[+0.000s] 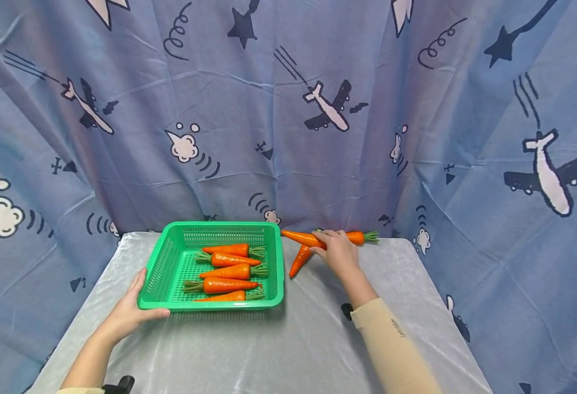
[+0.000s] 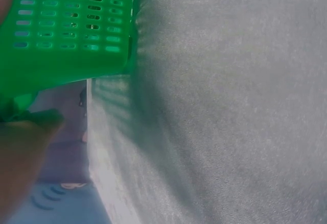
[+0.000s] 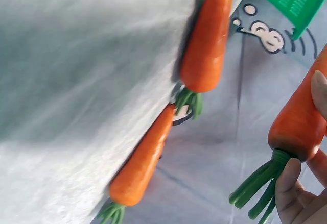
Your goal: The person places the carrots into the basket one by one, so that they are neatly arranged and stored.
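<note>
A green plastic basket point(image 1: 277, 268) with slotted walls stands on the left of the table, several carrots point(image 1: 229, 284) with green stems lying in it. My left hand point(image 1: 128, 312) grips its near left corner, thumb along the front and fingers at the left wall. Just right of the basket, my right hand point(image 1: 339, 251) holds a carrot point(image 3: 299, 117) near its stem end, the tip pointing toward the basket. Two more carrots lie on the table by this hand: one point(image 1: 298, 264) slanting below the held carrot, the other point(image 1: 357, 237) behind the hand near the back edge.
A pale grey velvety cloth covers the table point(image 1: 229, 350). Blue curtains point(image 1: 249, 164) printed with planes and clouds hang close behind it and along both sides. The basket's back rim is near the table's back edge.
</note>
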